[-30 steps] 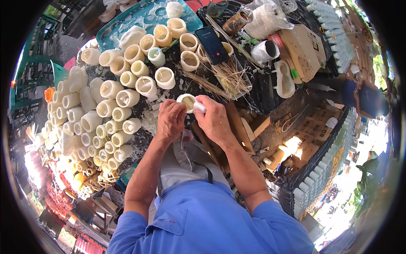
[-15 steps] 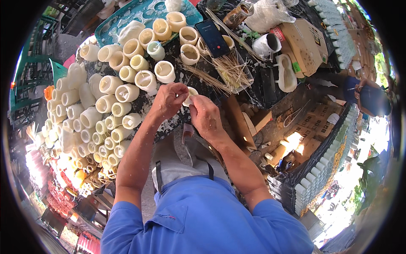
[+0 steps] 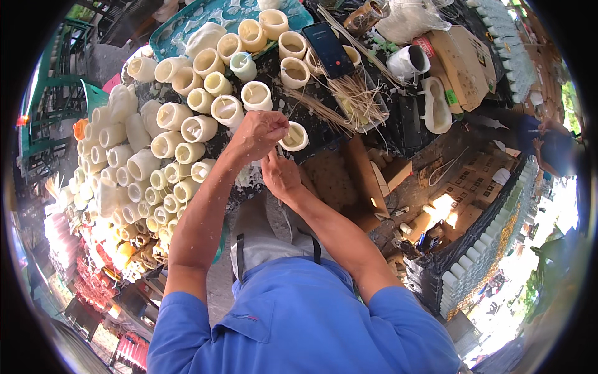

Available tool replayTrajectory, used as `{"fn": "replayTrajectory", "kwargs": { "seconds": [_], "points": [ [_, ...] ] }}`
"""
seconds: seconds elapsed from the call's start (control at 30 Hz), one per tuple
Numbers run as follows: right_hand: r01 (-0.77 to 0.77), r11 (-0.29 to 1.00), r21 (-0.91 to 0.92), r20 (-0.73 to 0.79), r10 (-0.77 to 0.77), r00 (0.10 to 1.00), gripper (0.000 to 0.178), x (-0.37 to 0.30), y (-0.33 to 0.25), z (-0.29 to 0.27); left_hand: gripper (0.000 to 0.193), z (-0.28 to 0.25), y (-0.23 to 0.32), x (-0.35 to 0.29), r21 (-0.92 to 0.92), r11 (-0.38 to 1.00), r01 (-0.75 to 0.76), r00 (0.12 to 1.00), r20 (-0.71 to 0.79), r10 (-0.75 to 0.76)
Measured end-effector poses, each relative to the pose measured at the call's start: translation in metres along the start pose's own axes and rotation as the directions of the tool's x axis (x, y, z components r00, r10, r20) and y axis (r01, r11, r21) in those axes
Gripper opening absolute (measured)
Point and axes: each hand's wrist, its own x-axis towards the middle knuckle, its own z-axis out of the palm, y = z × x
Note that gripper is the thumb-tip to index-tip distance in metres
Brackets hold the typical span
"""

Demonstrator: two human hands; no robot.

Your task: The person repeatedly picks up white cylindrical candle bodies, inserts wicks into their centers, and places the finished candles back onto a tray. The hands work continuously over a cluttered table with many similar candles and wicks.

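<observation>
My left hand (image 3: 260,132) is closed in a pinch above the table's near edge. Whatever its fingertips hold is too small to make out. Just below it, my right hand (image 3: 281,172) has its fingers drawn together, its fingertips close to the left wrist; what they grip, if anything, is hidden. Right beside my left fingertips stands a pale, cream-coloured wax cup (image 3: 294,138), its hollow facing up. A similar wax cup (image 3: 256,96) stands just beyond my left hand.
Many more wax cups (image 3: 168,144) crowd the table at left. Behind lie a teal tray (image 3: 163,38), a phone (image 3: 328,50) and a tray of thin straw-like sticks (image 3: 361,100). A cardboard box (image 3: 458,65) stands at right, and another person (image 3: 554,146) is farther right.
My right hand has come away from the wax cup, down and left beneath my left hand. The cup now shows in full. The whole view has shifted slightly.
</observation>
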Motion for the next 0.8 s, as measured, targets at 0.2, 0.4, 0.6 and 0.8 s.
{"fn": "replayTrajectory", "kwargs": {
  "seconds": [0.2, 0.4, 0.6, 0.8],
  "points": [
    [0.057, 0.996, 0.069, -0.183, -0.044, 0.982, 0.037, -0.022, -0.003, -0.036, 0.023, 0.002, 0.005, -0.002, -0.042, 0.998, -0.055, 0.998, -0.03, 0.053],
    [-0.083, 0.959, 0.271, -0.432, 0.198, 0.88, 0.018, -0.052, -0.007, -0.127, 0.021, 0.001, 0.008, 0.008, -0.047, 0.998, -0.042, 0.997, 0.061, 0.045],
    [-0.128, 0.96, 0.248, -0.394, 0.221, 0.892, 0.026, -0.005, -0.005, -0.135, 0.024, 0.002, 0.014, 0.02, 0.011, 0.999, -0.038, 0.995, 0.097, 0.037],
    [-0.116, 0.948, 0.297, -0.379, 0.229, 0.897, 0.029, -0.03, -0.004, -0.112, 0.025, 0.0, 0.015, 0.02, -0.015, 0.999, -0.031, 0.996, 0.081, 0.033]
  ]
}}
